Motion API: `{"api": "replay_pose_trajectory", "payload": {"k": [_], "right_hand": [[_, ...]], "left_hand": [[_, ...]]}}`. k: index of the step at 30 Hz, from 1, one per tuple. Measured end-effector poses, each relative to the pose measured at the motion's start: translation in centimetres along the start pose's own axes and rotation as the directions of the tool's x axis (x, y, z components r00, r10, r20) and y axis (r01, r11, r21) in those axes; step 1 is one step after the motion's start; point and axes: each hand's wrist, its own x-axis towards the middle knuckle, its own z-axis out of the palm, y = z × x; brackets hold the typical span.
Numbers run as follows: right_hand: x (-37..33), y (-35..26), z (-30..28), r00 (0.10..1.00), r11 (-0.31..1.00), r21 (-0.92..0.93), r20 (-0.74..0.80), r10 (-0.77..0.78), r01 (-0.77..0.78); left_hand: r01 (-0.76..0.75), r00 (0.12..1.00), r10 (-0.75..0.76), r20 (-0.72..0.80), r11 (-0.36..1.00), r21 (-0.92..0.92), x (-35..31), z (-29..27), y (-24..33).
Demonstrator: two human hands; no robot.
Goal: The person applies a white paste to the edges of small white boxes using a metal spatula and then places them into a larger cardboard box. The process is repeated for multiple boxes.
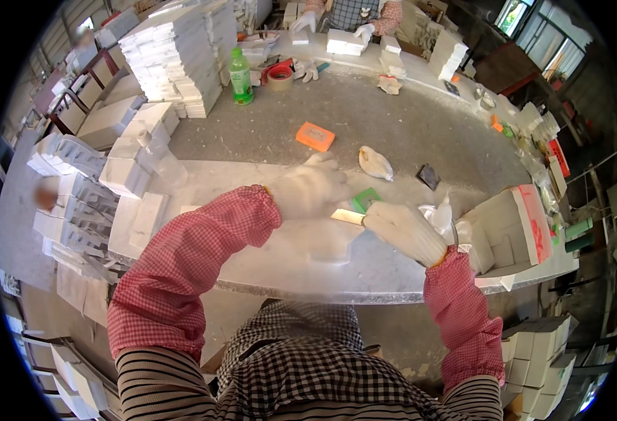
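My left hand [312,188], in a white knit glove, is over the pale marble slab on the table; motion blurs its fingers. My right hand [405,230], gloved alike, closes round a flat, shiny, scraper-like blade [348,216] that points left. Just beyond that blade lies a green block [367,199]. A pale, blurred piece [329,247] lies on the slab below my hands. Farther off are an orange block [315,137], a crumpled whitish cloth [375,163] and a small dark square pad [428,176].
An open white box [508,231] stands at the right, beside a clear squeeze bottle [442,214]. Tall stacks of white tiles [172,63], a green drink bottle [240,77] and tape rolls [279,76] are at the far left. Across the table, another person's gloved hands [364,32] handle white tiles.
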Motion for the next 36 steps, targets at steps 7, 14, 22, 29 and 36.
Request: {"api": "replay_pose_trajectory", "payload": {"k": [7, 14, 22, 29, 36], "right_hand": [[-1.1, 0.3, 1.4, 0.994, 0.997, 0.048, -0.088, 0.058, -0.054], [-2.2, 0.1, 2.2, 0.988, 0.997, -0.008, -0.135, 0.073, -0.075], [-1.7, 0.6, 2.5, 0.971, 0.991, -0.095, -0.210, -0.117, 0.099], [-1.4, -0.3, 1.9, 0.989, 0.999, -0.026, -0.142, 0.027, -0.031], [-2.0, -0.4, 1.3, 0.993, 0.994, -0.052, -0.074, 0.093, -0.097]], "left_hand": [[0.021, 0.995, -0.016, 0.095, 0.998, -0.056, -0.3, -1.5, 0.3], [0.053, 0.990, -0.046, 0.136, 0.998, -0.043, -0.2, -1.2, 0.4], [0.017, 0.980, -0.023, 0.199, 0.999, 0.030, -0.1, -1.9, 0.6], [0.073, 0.978, -0.073, 0.198, 0.997, 0.007, -0.2, -2.0, 0.9], [0.043, 0.995, -0.040, 0.097, 0.999, -0.031, -0.6, -0.8, 0.4]]}}
